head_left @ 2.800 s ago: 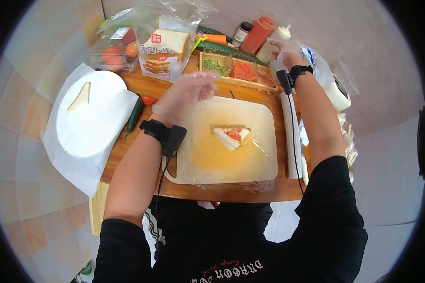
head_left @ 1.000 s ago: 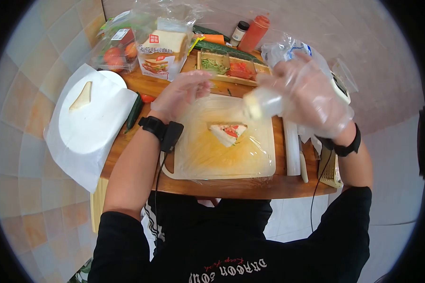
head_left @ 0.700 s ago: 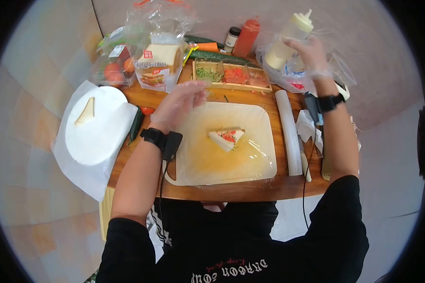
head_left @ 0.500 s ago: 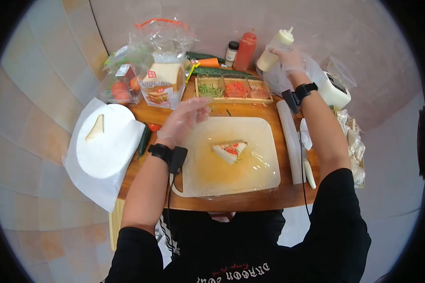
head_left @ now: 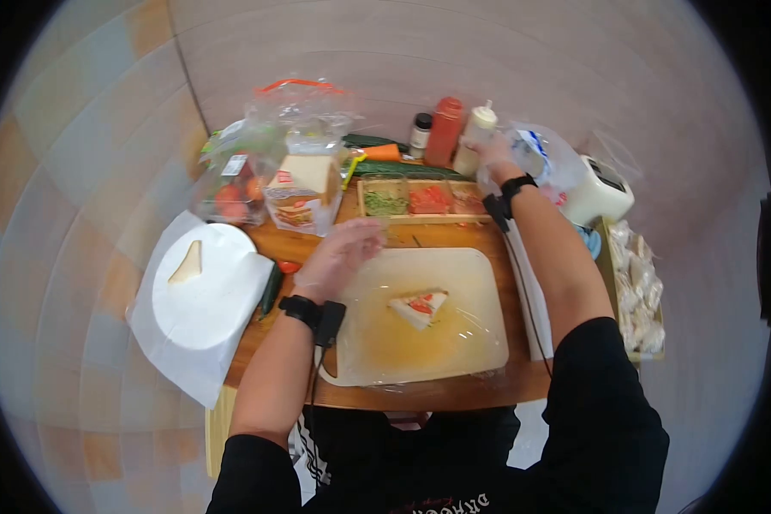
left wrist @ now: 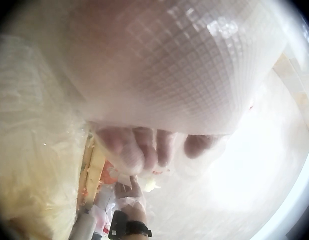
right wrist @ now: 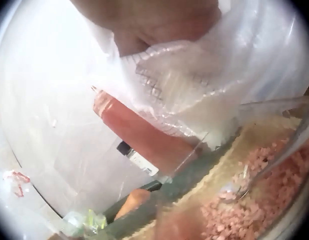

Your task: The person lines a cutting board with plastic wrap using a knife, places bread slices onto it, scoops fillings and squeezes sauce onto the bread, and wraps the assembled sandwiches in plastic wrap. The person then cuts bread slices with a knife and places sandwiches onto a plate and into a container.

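Observation:
My right hand (head_left: 495, 161), in a clear plastic glove, grips a squeeze bottle (head_left: 481, 117) of pale sauce at the back of the table. The bottle stands upright beside a red sauce bottle (head_left: 445, 133). In the right wrist view the glove hides most of the fingers. My left hand (head_left: 344, 255), also gloved, hovers over the upper left corner of the cutting board (head_left: 481, 347), its fingers loosely bent and holding nothing. A triangular sandwich piece (head_left: 420, 308) with red and green filling lies on the film-covered board.
Behind the board sits a wooden tray (head_left: 394, 219) of chopped fillings. Bagged bread (head_left: 304, 193) and packed tomatoes (head_left: 231, 201) stand back left. A white plate (head_left: 201, 313) with a bread crust (head_left: 187, 261) lies left, a toaster (head_left: 600, 193) right.
My right hand brought the pale sauce bottle from over the board to the back, then lowered it beside the red bottle. The left hand stays near the board's corner while the head view tilts up.

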`<action>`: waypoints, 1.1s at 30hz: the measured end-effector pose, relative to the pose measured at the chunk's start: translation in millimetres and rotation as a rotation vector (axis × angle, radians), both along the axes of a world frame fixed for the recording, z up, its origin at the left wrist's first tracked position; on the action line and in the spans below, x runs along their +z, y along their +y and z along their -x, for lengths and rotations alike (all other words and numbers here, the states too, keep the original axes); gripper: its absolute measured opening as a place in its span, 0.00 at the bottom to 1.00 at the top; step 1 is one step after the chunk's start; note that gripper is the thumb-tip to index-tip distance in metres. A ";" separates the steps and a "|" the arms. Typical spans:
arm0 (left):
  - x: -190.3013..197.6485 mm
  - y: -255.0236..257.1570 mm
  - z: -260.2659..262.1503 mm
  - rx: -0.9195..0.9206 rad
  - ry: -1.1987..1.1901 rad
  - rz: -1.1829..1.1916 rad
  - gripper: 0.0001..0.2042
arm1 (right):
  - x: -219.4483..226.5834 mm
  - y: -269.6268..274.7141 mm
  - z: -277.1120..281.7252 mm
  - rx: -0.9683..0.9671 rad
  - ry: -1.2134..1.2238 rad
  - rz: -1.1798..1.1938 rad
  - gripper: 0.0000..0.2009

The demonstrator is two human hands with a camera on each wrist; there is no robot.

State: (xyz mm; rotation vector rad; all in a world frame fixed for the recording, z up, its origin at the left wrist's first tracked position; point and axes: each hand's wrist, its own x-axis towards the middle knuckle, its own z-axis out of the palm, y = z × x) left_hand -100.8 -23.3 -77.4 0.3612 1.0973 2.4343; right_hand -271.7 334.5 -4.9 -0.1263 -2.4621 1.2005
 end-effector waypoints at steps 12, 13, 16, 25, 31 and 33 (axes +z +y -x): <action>89.8 -23.3 -51.5 0.236 0.266 0.005 0.16 | 87.5 -125.7 -274.9 0.461 0.024 0.682 0.42; 101.4 -30.8 -61.1 0.220 0.297 0.027 0.18 | 80.1 -132.3 -277.8 0.488 0.007 0.663 0.38; 160.1 -57.3 -110.0 0.378 0.299 0.482 0.21 | 72.0 -105.2 -356.7 0.677 -0.292 0.818 0.17; 93.7 -293.9 -37.6 0.160 0.671 2.296 0.20 | -5.4 -71.9 -393.6 0.440 -0.250 1.184 0.05; 44.2 -288.9 -49.5 0.501 0.278 2.299 0.18 | -3.6 -71.4 -404.6 0.513 -0.320 1.251 0.04; 29.2 -298.6 -48.7 0.562 0.290 2.259 0.19 | -0.2 -70.0 -406.3 0.525 -0.363 1.327 0.04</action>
